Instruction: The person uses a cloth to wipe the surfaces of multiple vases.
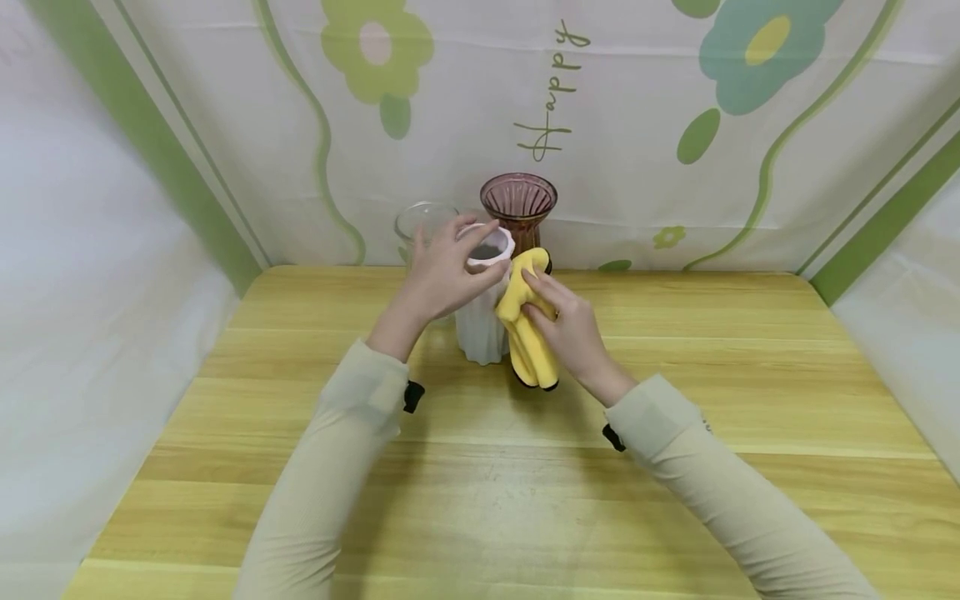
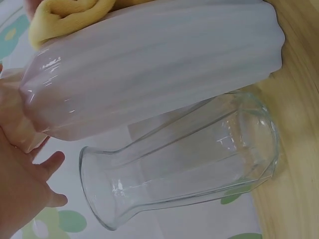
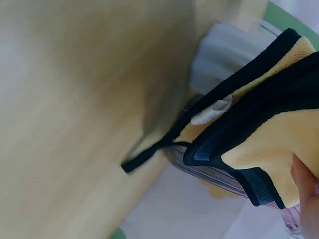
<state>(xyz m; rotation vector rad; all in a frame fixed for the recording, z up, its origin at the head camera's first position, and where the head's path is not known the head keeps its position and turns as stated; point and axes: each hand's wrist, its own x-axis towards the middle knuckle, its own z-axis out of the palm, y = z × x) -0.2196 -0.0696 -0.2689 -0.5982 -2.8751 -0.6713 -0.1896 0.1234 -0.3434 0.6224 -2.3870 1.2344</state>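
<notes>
A white fluted vase stands upright on the table. My left hand holds it at the neck, thumb on the near side and fingers spread over the rim; in the left wrist view, two fingertips stick out past the white vase. My right hand pinches a bunched yellow cloth against the vase's right side. Dark edging, a white tag and a hanging loop show on the cloth in the right wrist view. The cloth's folds hide part of the vase.
A clear glass vase stands close on the white vase's left. Behind the cloth is a purple-to-amber glass vase with a flared rim. The wooden table ends at a printed fabric backdrop.
</notes>
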